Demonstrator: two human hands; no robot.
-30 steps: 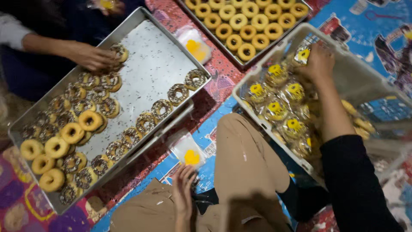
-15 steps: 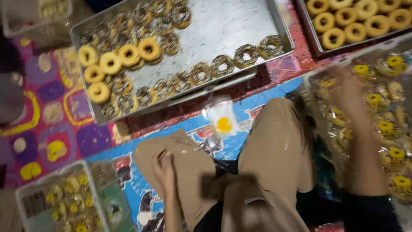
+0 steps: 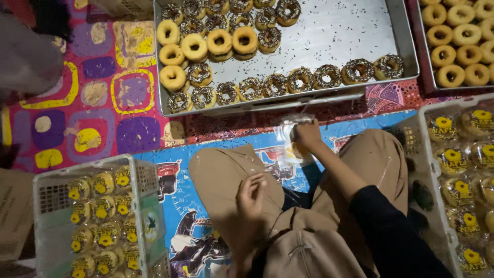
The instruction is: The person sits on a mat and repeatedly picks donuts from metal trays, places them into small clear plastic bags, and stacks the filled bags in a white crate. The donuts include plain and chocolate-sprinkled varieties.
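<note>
My right hand reaches forward over my knee and pinches a clear plastic bag from a small pile on the patterned mat, just in front of the metal tray. My left hand rests on my left thigh with loose fingers and holds nothing. The metal tray carries sprinkle-topped doughnuts in a row along its near edge and plain glazed ones at its left.
A second tray of plain doughnuts lies at the top right. A white crate of bagged doughnuts stands to my right, and another crate to my left. A grey shape fills the top left.
My right hand left the right crate and came down onto the plastic bags on the mat. The view swung left, and the other person's hand at the tray is out of sight.
</note>
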